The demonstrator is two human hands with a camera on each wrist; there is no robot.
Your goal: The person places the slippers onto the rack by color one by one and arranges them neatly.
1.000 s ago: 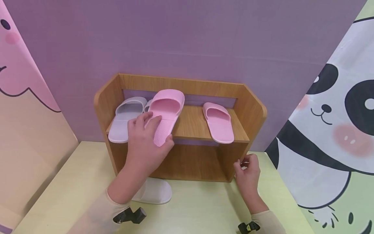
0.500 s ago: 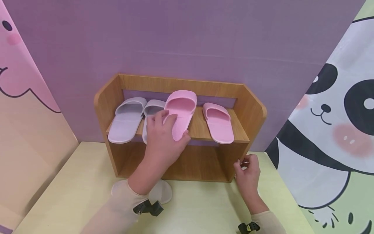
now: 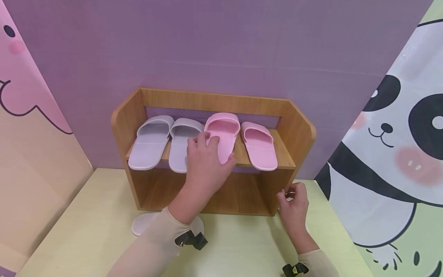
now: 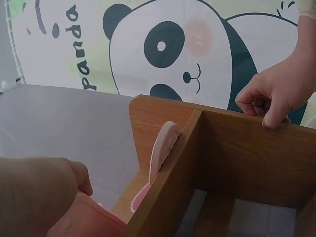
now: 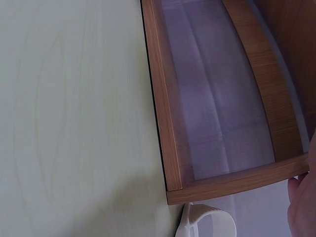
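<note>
My left hand (image 3: pixel 209 163) holds a pink slipper (image 3: pixel 225 140) by its heel end, fingers on one side and thumb on the other. The slipper is over the upper shelf of a small wooden shoe rack (image 3: pixel 225 192), toe toward the back; whether it touches the board is hidden. A second pink slipper (image 3: pixel 259 148) lies to its right on that shelf. To its left are two pale lavender slippers (image 3: pixel 150 144), one partly behind my left hand. At the rack's right side panel, my right hand (image 3: pixel 294 204) pinches the front edge between thumb and fingers.
A white slipper (image 3: pixel 143 223) lies on the pale table (image 3: pixel 242 246) before the rack, partly under my left forearm. In the right wrist view, another white slipper (image 5: pixel 207 222) shows outside the rack's side panel. A purple wall (image 3: pixel 221 46) stands behind.
My left hand has carried the pink slipper rightward and lowered it toward the upper shelf, uncovering the second lavender slipper. The right hand stays on the side panel.
</note>
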